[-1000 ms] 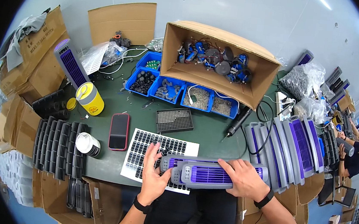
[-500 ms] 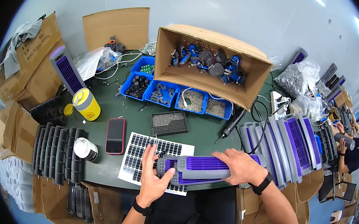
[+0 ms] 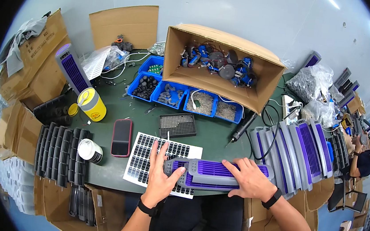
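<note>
A slim grey tower fan with purple grilles lies crosswise before me at the near table edge. My right hand grips it near its right end, fingers over the top and the thumb at the near side. At the left end, my left hand has its thumb resting on the fan's small grey end face. Its other fingers are stretched out and apart, above a white sheet of black stickers. That sheet lies partly under the fan.
Blue bins of small parts and a carton of motors stand behind. A black screw tray, a phone, an electric screwdriver and a yellow-and-white cup are nearer. Purple-grey fan housings stack at right. A co-worker sits beyond.
My right hand has shifted a little along the fan, its thumb now showing at the near side. The left hand stays at the fan's left end. The whole view has shifted slightly.
</note>
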The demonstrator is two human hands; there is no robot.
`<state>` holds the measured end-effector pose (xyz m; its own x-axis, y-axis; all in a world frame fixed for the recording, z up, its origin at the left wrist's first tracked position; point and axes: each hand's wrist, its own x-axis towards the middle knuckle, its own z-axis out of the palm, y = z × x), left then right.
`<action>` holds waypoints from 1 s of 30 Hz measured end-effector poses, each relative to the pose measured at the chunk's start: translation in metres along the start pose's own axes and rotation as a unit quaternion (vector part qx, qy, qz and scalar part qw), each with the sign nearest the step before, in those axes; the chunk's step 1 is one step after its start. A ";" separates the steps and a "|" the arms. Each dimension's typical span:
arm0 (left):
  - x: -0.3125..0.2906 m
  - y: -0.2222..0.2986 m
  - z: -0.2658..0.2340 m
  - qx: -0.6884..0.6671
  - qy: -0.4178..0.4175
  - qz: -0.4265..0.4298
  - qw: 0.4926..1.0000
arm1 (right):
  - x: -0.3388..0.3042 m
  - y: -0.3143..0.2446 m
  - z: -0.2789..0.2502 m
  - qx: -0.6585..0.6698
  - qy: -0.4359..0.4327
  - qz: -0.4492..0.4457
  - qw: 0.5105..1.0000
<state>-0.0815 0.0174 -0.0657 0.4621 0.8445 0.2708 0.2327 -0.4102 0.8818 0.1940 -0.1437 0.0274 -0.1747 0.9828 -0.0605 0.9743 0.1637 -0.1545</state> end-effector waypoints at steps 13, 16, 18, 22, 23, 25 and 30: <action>0.004 0.004 -0.004 -0.031 -0.031 -0.012 0.999 | -0.002 -0.011 0.009 -0.106 0.011 -0.021 0.994; 0.004 0.003 -0.004 -0.015 -0.028 -0.003 0.999 | -0.001 -0.012 0.011 -0.110 -0.014 -0.033 0.993; 0.006 0.008 -0.005 -0.015 -0.027 0.000 1.000 | 0.003 -0.009 0.010 -0.100 -0.016 -0.044 0.994; 0.005 -0.004 -0.004 0.014 -0.007 0.044 0.999 | 0.012 0.002 0.000 -0.040 -0.006 -0.059 0.997; 0.003 -0.005 -0.006 0.000 -0.017 0.024 1.000 | 0.015 0.003 -0.005 -0.018 -0.008 -0.057 0.998; 0.001 0.009 -0.012 -0.031 -0.045 -0.016 0.998 | 0.018 0.005 -0.006 -0.006 -0.006 -0.053 0.999; 0.000 -0.005 -0.015 0.007 -0.027 0.013 1.000 | 0.030 0.004 0.000 0.024 0.011 -0.041 0.999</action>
<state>-0.0955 0.0248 -0.0641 0.5142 0.8135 0.2716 0.2327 -0.4371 0.8688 0.1930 -0.1139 0.0251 -0.2498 0.9680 -0.0232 0.9490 0.2399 -0.2047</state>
